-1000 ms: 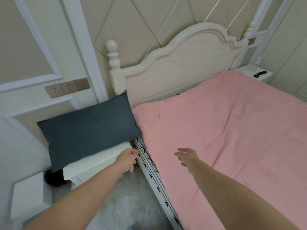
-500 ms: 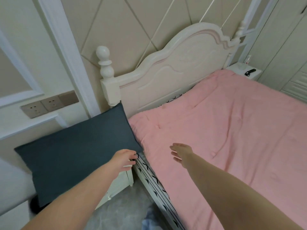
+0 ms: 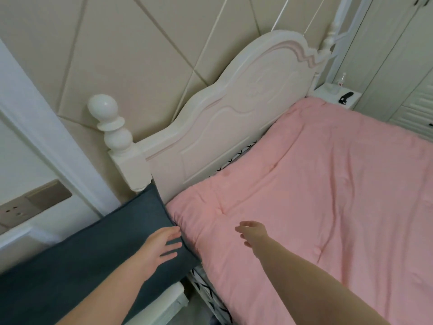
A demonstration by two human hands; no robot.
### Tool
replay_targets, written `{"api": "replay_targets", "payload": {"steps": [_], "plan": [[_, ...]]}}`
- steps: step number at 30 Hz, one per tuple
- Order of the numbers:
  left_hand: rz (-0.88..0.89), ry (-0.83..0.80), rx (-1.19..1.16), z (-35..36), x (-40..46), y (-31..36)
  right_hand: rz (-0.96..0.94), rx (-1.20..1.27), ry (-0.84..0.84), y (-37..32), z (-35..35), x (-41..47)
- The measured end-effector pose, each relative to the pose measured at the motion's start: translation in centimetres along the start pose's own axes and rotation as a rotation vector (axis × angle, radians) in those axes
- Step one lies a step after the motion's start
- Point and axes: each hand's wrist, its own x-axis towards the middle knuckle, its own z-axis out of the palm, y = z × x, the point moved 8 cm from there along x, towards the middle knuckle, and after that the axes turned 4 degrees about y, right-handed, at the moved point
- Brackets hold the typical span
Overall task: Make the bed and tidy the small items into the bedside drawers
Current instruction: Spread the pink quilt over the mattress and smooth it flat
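A dark grey pillow [image 3: 82,249] lies across the white bedside table [image 3: 171,299] left of the bed, its right corner against the pink quilt [image 3: 316,195]. My left hand [image 3: 161,245] rests flat on that corner with fingers spread. My right hand [image 3: 254,232] hovers just above the quilt's near left part, fingers relaxed and holding nothing. The quilt covers the bed up to the white headboard [image 3: 234,109]. A black-and-white patterned sheet [image 3: 210,299] shows along the bed's side.
A second white bedside table [image 3: 328,93] stands at the far right of the headboard with a small black item [image 3: 346,97] and a small bottle [image 3: 342,79] on it. Wall sockets [image 3: 28,207] sit at left. White wardrobe doors [image 3: 398,55] fill the right.
My view has moved closer to the headboard. My left hand went from the bedside table's edge up onto the pillow's corner and opened flat. My right hand stays above the quilt.
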Motion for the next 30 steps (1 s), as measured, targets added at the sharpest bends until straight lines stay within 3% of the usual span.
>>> {"api": "replay_targets", "payload": {"steps": [16,21,24,26,27,30], "plan": [[-0.156,-0.175,0.234,1.8,19.3,1.7,0.049,-0.461,-0.018,1.3,11.0,10.0],[-0.044,-0.177,0.506,3.4,29.3,1.8,-0.134,-0.596,-0.020,2.6,19.1,15.7],[0.086,-0.146,0.766,3.9,34.4,3.0,-0.105,-0.685,-0.069,3.8,23.8,18.5],[0.177,-0.131,0.883,4.2,37.9,3.9,-0.108,-0.802,0.141,4.2,24.8,21.2],[0.213,-0.138,0.934,4.6,39.6,3.9,-0.061,-0.853,0.094,4.9,25.5,21.9],[0.324,-0.104,1.122,5.4,42.6,3.8,-0.091,-0.842,0.188,6.1,25.5,24.0]]}}
